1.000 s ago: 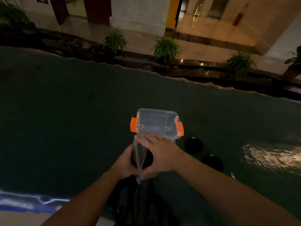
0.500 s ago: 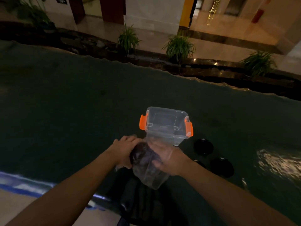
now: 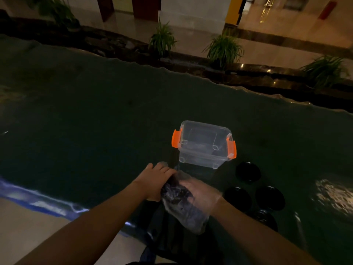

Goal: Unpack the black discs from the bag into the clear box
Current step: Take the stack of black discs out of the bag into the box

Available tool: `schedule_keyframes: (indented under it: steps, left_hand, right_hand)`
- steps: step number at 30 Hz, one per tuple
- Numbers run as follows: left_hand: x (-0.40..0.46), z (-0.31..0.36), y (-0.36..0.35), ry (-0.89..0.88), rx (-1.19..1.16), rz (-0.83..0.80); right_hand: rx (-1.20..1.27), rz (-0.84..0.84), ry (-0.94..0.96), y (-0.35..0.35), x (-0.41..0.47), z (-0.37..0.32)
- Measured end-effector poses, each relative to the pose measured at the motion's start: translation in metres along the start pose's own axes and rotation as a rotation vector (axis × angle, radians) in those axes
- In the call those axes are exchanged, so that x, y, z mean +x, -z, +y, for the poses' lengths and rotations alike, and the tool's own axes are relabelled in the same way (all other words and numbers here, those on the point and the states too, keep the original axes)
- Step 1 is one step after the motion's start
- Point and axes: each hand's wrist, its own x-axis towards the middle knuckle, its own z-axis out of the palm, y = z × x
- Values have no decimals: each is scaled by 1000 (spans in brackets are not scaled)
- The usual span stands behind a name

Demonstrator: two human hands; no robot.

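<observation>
On the dark table (image 3: 95, 121), the left hand (image 3: 155, 181) has its grip clamped on the mouth of the clear plastic bag (image 3: 183, 211), the right hand (image 3: 198, 194) is inside the bag, its grip unclear, while the clear box (image 3: 204, 144) stands at 12 o'clock and four black discs (image 3: 248, 172) lie at 3 o'clock.

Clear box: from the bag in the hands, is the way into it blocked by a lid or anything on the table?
Nothing visible blocks it. The clear box looks open-topped, orange latches hanging at its sides, with bare table between it and the bag. The left hand grips the bag; the right hand is inside it. Loose black discs lie off to the right.
</observation>
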Motion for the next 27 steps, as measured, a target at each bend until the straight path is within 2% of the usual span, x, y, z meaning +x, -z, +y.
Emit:
schedule_keyframes:
  steps: [4, 6, 8, 18, 24, 27]
  left_hand:
    - [-5, -11, 6, 22, -106, 8]
    - [-11, -15, 7, 55, -162, 29]
    - [-15, -18, 7, 107, -224, 42]
    - [-13, -15, 6, 232, -361, 64]
    - [-13, -16, 2, 221, -428, 73]
    - [-12, -13, -2, 201, -441, 64]
  right_hand:
    - [-133, 46, 148, -3, 6, 6]
    - [-272, 27, 233, -4, 11, 8]
    - [-313, -20, 238, -3, 15, 7]
    - [-304, -67, 265, 4, 19, 2]
    - [-253, -5, 227, 0, 17, -2]
    - [-244, -11, 273, 2, 16, -3]
